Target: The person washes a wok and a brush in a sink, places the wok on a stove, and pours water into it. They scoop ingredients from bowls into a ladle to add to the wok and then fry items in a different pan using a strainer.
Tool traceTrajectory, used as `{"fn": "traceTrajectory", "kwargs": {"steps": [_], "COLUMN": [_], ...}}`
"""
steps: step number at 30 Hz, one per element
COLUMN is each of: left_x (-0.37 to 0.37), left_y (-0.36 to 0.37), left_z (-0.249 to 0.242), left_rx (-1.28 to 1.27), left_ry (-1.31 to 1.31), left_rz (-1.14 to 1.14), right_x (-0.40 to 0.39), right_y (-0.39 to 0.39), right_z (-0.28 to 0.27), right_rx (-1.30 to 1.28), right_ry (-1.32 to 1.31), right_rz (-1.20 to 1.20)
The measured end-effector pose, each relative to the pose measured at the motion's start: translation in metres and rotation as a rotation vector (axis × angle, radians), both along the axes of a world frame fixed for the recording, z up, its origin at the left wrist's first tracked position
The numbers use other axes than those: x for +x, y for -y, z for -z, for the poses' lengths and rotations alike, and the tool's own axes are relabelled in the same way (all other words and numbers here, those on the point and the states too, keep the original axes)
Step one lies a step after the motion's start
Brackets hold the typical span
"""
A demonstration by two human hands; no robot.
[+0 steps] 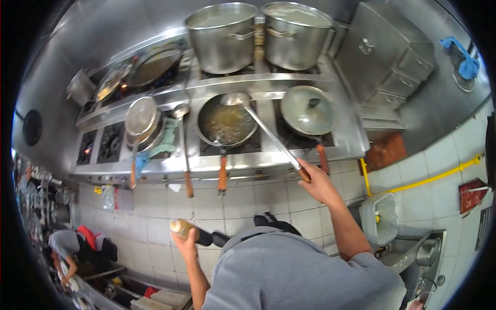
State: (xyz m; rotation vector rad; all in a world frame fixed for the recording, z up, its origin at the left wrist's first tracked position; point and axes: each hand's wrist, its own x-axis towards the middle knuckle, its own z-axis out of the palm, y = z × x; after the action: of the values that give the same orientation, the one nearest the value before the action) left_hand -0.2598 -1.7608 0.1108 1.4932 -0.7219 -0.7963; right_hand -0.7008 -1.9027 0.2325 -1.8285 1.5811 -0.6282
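My right hand (319, 182) is closed round the wooden end of a long ladle (270, 134). The ladle's bowl is over the far side of a frying pan (206, 124), where bubbling yellowish-brown liquid (226, 126) sits. The pan's wooden handle (222, 173) points toward me. Low on the left, above the floor, my left hand (187, 241) grips a bottle (184, 227) with brownish contents and a pale top. Its label and exact contents cannot be made out.
A glass-lidded pan (308, 110) sits right of the frying pan. On its left lie a second ladle (183, 139) and a strainer (141, 117) over a pot. Two large stockpots (221, 49) (296, 46) stand behind. Another person (77, 248) is bending at lower left.
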Motion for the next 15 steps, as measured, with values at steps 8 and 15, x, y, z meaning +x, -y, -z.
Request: {"fn": "traceTrajectory", "kwargs": {"steps": [8, 15], "left_x": [0.017, 0.044], "left_y": [0.001, -0.021], "left_z": [-0.026, -0.049], "left_rx": [0.063, 0.045], "left_ry": [0.184, 0.259], "left_rz": [-0.064, -0.257], "right_x": [-0.121, -0.255], "right_y": [-0.014, 0.021], "right_z": [0.076, 0.193], "right_rx": [-0.126, -0.156], "right_ry": [0.348, -0.001], "right_rz": [0.510, 0.627]}}
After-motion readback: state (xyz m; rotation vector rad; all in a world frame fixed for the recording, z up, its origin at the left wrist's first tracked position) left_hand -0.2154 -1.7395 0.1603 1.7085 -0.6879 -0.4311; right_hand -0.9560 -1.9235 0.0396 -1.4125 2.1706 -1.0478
